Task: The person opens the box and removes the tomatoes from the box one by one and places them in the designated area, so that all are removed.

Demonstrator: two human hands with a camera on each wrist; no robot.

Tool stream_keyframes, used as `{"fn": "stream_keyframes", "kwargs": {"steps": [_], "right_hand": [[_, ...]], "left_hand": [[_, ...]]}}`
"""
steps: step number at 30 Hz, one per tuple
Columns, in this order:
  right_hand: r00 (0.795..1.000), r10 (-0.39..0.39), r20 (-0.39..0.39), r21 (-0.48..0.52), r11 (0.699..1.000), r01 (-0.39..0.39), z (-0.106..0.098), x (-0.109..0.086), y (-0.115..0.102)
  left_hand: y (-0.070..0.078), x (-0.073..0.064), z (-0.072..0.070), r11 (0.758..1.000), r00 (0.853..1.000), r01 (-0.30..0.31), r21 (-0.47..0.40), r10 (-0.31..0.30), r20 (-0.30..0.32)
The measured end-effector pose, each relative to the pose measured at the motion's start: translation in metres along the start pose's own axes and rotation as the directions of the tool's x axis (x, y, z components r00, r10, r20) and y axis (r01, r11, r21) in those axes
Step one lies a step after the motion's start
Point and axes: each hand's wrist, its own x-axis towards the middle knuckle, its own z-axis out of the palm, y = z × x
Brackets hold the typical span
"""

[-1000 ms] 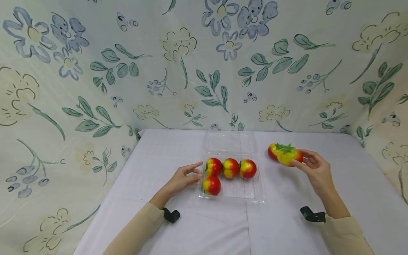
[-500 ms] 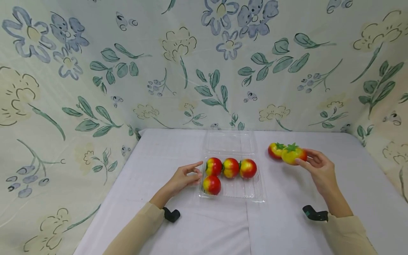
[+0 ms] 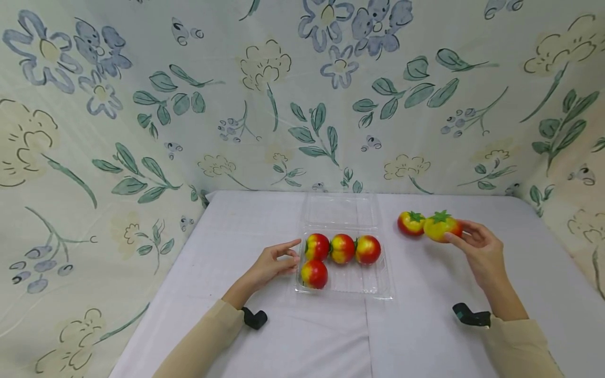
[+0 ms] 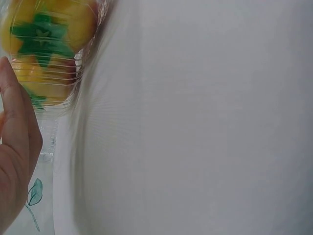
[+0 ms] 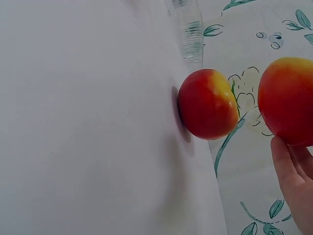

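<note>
In the head view, my right hand (image 3: 483,251) pinches a red-and-yellow tomato (image 3: 439,227) with a green leafy top, held above the table. Just left of it another such tomato (image 3: 410,224) rests on the cloth; the right wrist view shows this resting tomato (image 5: 208,104) apart from the held tomato (image 5: 288,100). A clear plastic clamshell box (image 3: 352,283) lies with its lid (image 3: 340,211) folded back. Several tomatoes sit inside: a row along the back and one tomato (image 3: 314,274) at front left. My left hand (image 3: 267,266) has its fingertips at the box's left side, index finger extended.
A white cloth (image 3: 302,341) covers the table. Behind and to the sides hangs a flower-patterned curtain (image 3: 283,105). Black wrist mounts (image 3: 255,318) show at both sleeves.
My right hand has moved a little to the right with its tomato, away from the resting tomato, which now shows more fully. The left hand and the box stay in place.
</note>
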Motion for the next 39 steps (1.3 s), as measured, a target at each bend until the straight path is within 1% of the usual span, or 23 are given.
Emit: {"fn": "stream_keyframes", "kwargs": {"steps": [2, 8, 11, 19, 21, 25, 28, 30, 39], "right_hand": [[1.000, 0.015, -0.015, 0.006, 1.000, -0.015, -0.001, 0.001, 0.000], [0.999, 0.027, -0.027, 0.082, 0.996, -0.024, -0.005, 0.002, 0.001], [0.999, 0.039, -0.036, 0.102, 0.994, -0.035, -0.006, 0.003, 0.002], [0.992, 0.091, -0.090, 0.102, 0.991, -0.081, -0.007, 0.007, 0.005], [0.989, 0.106, -0.107, 0.084, 0.992, -0.097, -0.007, 0.008, 0.005], [0.985, 0.126, -0.116, 0.106, 0.988, -0.114, -0.008, 0.011, 0.006], [0.985, 0.132, -0.108, 0.146, 0.982, -0.115, -0.009, 0.012, 0.007], [0.985, 0.137, -0.109, 0.151, 0.981, -0.120, -0.010, 0.013, 0.007], [0.977, 0.157, -0.144, 0.112, 0.983, -0.142, -0.012, 0.017, 0.011]], "left_hand": [[0.000, 0.000, 0.000, 1.000, 1.000, 0.000, 0.002, 0.000, -0.001], [0.000, -0.001, 0.000, 1.000, 1.000, 0.001, 0.009, -0.001, 0.003], [0.000, -0.001, 0.000, 1.000, 1.000, -0.002, 0.009, 0.002, 0.005], [0.000, -0.001, 0.000, 1.000, 1.000, 0.003, 0.002, -0.003, -0.001], [0.001, -0.001, 0.000, 1.000, 1.000, -0.003, 0.009, 0.003, 0.001], [0.002, -0.001, 0.000, 1.000, 1.000, -0.007, 0.018, 0.007, 0.005], [0.001, 0.000, 0.000, 1.000, 1.000, -0.006, 0.017, 0.005, 0.006], [0.001, 0.000, 0.000, 1.000, 1.000, -0.006, 0.017, 0.006, 0.008], [0.000, 0.001, -0.001, 1.000, 1.000, -0.007, 0.024, 0.006, 0.010]]}}
